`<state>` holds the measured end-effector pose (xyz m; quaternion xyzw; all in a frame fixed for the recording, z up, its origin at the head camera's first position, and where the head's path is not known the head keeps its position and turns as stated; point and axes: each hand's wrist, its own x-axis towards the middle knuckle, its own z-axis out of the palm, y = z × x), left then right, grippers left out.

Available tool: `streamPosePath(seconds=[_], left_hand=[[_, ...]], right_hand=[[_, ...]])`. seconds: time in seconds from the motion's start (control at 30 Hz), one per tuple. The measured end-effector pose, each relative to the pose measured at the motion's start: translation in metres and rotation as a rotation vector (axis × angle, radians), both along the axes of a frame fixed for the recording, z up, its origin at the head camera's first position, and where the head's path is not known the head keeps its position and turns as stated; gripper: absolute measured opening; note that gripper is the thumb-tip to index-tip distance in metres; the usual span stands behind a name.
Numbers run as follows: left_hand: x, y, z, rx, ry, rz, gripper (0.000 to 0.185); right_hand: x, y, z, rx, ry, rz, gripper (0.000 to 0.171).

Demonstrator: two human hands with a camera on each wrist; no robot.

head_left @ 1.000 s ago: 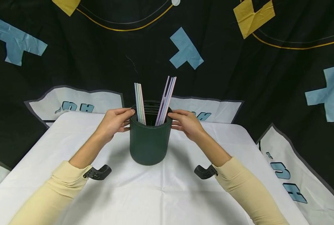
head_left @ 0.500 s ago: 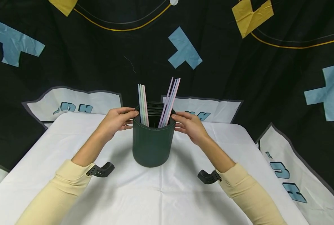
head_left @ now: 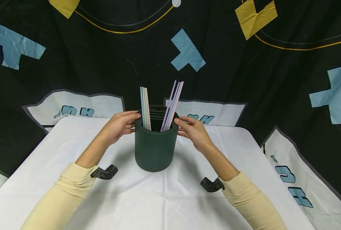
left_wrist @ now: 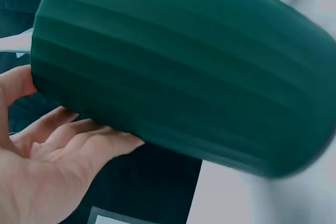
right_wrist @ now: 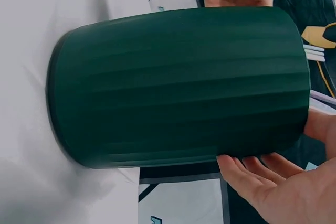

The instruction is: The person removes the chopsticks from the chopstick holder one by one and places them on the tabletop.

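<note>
Change: shifted slightly right against the black backdrop (head_left: 87, 64) since one second ago, carried between left hand (head_left: 117, 126) and right hand (head_left: 195, 131); nearly matching half a second ago.
Green container (head_left: 155, 151): upright, near the middle of the counter (head_left: 136, 209) from side to side; base resting or just lifted, impossible to tell.
Left grip: thumb at the rim, fingers (left_wrist: 105, 142) against the outer wall, holding the left side.
Right grip: thumb at the opposite rim, fingers (right_wrist: 241, 179) against the outer wall, holding the right side.
Counter edges: far corners rounded; far edge passing behind the container.
Room: white cloth stretching between the forearms (head_left: 91, 151) and outward to both sides.
Left rods (head_left: 145, 107): pale, thin, bundled inside, leaning slightly left.
Right rods (head_left: 171, 107): pastel, bundled inside, leaning right, apart from the left bundle.
Container rear: black slotted strips (head_left: 158, 110) behind both bundles.
</note>
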<state>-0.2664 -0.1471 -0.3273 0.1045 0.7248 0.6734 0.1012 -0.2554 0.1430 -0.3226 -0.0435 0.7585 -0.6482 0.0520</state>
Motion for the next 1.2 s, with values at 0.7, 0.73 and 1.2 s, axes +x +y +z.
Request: streamPosePath(seconds=[0.7, 0.73, 1.2], left_hand=[[-0.004, -0.002, -0.001, -0.013, 0.008, 0.014, 0.065], [-0.004, -0.002, -0.001, -0.013, 0.011, 0.014, 0.065], [-0.002, -0.002, -0.004, 0.010, 0.017, 0.031, 0.063]], right_hand=[[-0.004, 0.001, 0.050, -0.087, 0.114, 0.010, 0.024], [-0.005, 0.000, 0.051, -0.086, 0.111, 0.019, 0.024], [-0.008, -0.008, 0.040, 0.027, 0.124, 0.022, 0.019]])
